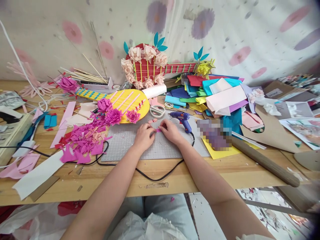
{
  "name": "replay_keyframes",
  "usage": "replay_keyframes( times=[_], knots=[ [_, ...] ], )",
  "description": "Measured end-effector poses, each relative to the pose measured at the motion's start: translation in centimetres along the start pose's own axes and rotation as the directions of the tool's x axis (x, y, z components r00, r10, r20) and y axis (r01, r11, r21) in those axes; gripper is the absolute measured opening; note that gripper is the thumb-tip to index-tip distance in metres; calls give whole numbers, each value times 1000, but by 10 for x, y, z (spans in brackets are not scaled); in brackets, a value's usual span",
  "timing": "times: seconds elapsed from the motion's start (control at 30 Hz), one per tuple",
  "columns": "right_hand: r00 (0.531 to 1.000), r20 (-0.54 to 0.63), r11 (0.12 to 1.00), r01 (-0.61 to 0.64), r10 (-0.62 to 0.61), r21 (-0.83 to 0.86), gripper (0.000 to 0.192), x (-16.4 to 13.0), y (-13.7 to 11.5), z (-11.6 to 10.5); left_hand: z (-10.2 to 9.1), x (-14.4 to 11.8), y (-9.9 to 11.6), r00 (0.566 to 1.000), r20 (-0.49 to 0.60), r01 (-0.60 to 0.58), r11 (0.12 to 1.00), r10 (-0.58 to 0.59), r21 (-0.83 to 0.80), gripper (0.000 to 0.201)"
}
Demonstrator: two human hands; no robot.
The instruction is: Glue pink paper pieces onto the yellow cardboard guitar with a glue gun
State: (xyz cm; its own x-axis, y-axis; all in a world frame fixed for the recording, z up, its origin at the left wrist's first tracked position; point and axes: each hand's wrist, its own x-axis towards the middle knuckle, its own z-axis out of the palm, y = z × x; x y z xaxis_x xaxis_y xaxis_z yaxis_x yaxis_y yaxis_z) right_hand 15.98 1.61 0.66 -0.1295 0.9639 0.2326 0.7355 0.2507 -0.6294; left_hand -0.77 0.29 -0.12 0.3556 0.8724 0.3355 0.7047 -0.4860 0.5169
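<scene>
Over the grey cutting mat (122, 145), my left hand (144, 137) and my right hand (171, 131) meet with fingertips pinched. A tiny magenta paper piece (158, 130) shows between them; its exact shape is too small to make out. Small pink paper pieces (155, 120) lie just beyond my fingers, near white-handled scissors (158, 111). To the right of my right hand rests a blue glue gun (182, 119), its nozzle pointing left. A yellow paper guitar (136, 101) with magenta paper flowers (113, 116) lies behind my left hand.
Magenta paper scraps (85, 138) are heaped at left. A black cord (160, 179) loops across the table's front. A red guitar with pale flowers (150, 68) leans at the back, beside piled coloured sheets (222, 95). At right lies a long wooden handle (265, 161), its head blurred out.
</scene>
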Motion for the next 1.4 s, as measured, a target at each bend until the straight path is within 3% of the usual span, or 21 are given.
replay_keyframes(
  times=[0.17,0.3,0.4,0.47,0.6,0.8,0.9,0.97,1.1,1.17,1.2,1.3,1.4],
  knots=[
    [984,-117,944,-89,132,318,13,2,0,2,-1,1,0,1000,-1,11,1000,-12,-29,17],
    [990,-19,866,-114,141,487,24,1,-4,5,-2,2,2,993,-95,50,980,-70,-193,33],
    [995,45,867,-103,92,488,22,-2,-9,5,-3,2,6,971,-181,81,923,-159,-375,44],
    [998,56,894,-61,40,444,22,-4,-13,3,-3,2,7,970,-170,87,897,-177,-434,46],
    [998,61,938,11,-34,346,25,-7,-16,0,-5,3,10,984,-93,92,875,-154,-476,39],
    [993,91,961,45,-72,274,23,-7,-21,-1,-10,4,11,959,-67,210,852,-274,-479,28],
    [991,117,972,29,-58,234,17,-4,-15,-17,-9,4,9,936,-84,245,806,-342,-539,25],
    [982,184,979,1,-39,202,16,-6,-5,-39,-6,5,6,912,-77,287,761,-402,-581,29],
    [882,456,964,-211,117,160,30,-21,25,-94,-1,6,1,875,-51,340,687,-481,-642,36],
    [898,365,953,-292,245,78,36,-28,40,-110,-1,6,0,867,-48,345,667,-495,-661,38],
    [924,247,949,-313,291,51,39,-29,45,-113,-1,7,0,864,-46,347,661,-501,-666,39],
    [950,-54,951,-306,308,34,44,-23,54,-100,-1,7,0,854,-47,353,643,-518,-679,41],
    [938,-99,942,-334,332,-10,43,-10,54,-75,0,7,-1,849,-49,348,626,-526,-698,42]
  ],
)
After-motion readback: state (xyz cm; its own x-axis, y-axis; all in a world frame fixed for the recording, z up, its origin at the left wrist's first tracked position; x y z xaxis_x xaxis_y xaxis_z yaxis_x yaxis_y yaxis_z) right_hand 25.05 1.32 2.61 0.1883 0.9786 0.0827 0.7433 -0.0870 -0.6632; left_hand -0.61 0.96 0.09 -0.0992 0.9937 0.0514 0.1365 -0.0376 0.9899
